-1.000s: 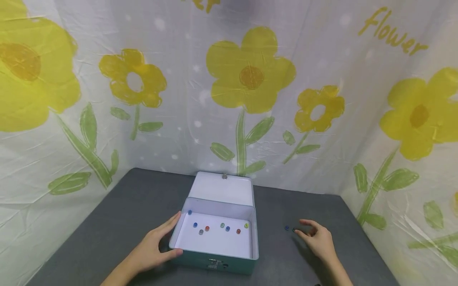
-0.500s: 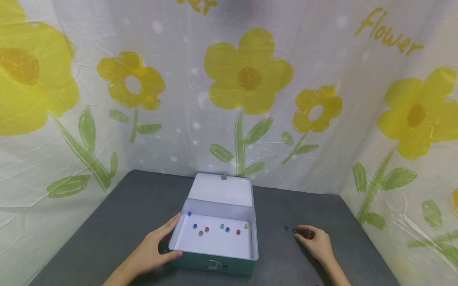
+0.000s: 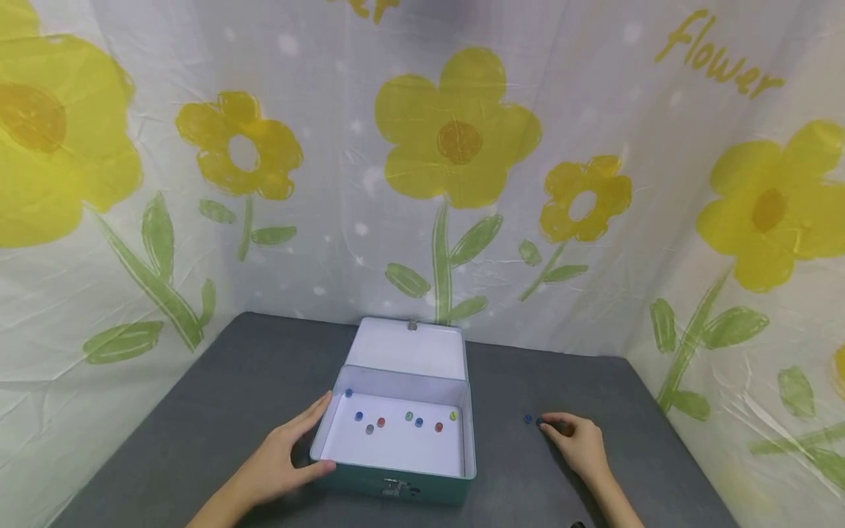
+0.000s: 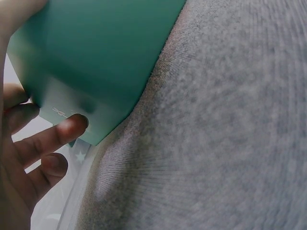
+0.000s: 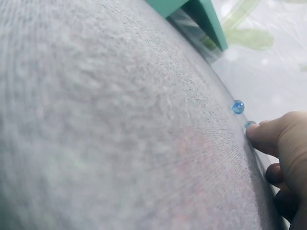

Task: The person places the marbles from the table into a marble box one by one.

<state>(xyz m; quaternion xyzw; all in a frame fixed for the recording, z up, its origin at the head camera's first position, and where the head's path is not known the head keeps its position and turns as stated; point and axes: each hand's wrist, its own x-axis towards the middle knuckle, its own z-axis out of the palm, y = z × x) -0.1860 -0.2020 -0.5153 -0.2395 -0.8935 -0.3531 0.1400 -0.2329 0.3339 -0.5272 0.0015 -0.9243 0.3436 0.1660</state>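
My left hand (image 3: 280, 458) spreads along the left side of a green metal box (image 3: 356, 479), thumb at the front corner and fingers at the side wall. In the left wrist view its fingers (image 4: 57, 136) touch or lie close to the green wall. On the dark cloth right of the box, my right hand (image 3: 584, 444) pinches a blue glass marble (image 5: 250, 124) between thumb and forefinger, the fingertips covering most of it. Just left of it lies a second blue marble (image 5: 238, 107). Several marbles, blue, red, green, yellow and clear, lie scattered on the box's white floor (image 3: 396, 451).
The box's lid (image 3: 409, 348) is folded back toward the curtain (image 3: 330, 257) with yellow flowers behind the table. A small dark object (image 3: 578, 524) shows at the bottom edge beside the right forearm. The dark cloth (image 3: 218, 411) covers the table.
My right thumb and forefinger have come together on the nearer blue marble, the hand shifting slightly left. My left hand and the box stay in place.
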